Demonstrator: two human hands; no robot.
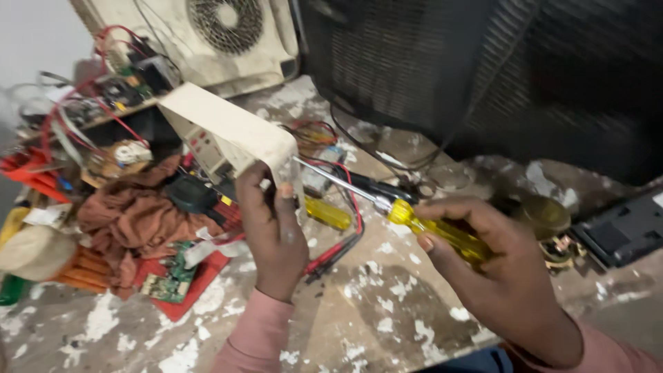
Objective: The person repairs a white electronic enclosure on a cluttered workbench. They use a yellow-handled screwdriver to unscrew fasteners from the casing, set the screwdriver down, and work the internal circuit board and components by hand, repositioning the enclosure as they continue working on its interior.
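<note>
Nearest the camera, the right hand (507, 276) is wrapped around the yellow handle of a screwdriver (414, 221), whose metal shaft reaches left to the cream plastic housing (228, 128) that the left hand (273, 221) pinches at its lower corner, lifted off the paint-flecked surface (387, 311). The tip meets the housing's edge at the left thumb; whether any screw is out cannot be told, and the casing looks closed, so the opening seems barely begun. Under the shaft lie a second yellow-handled tool (328, 214) and red and black leads (345, 242). To the left sit a brown rag (131, 214), a green circuit board (169, 280) on a red sheet, and loose red wiring. No readable label shows. Farther back stand a dusty white fan unit (228, 34) and a dark grilled cabinet (483, 76).
</note>
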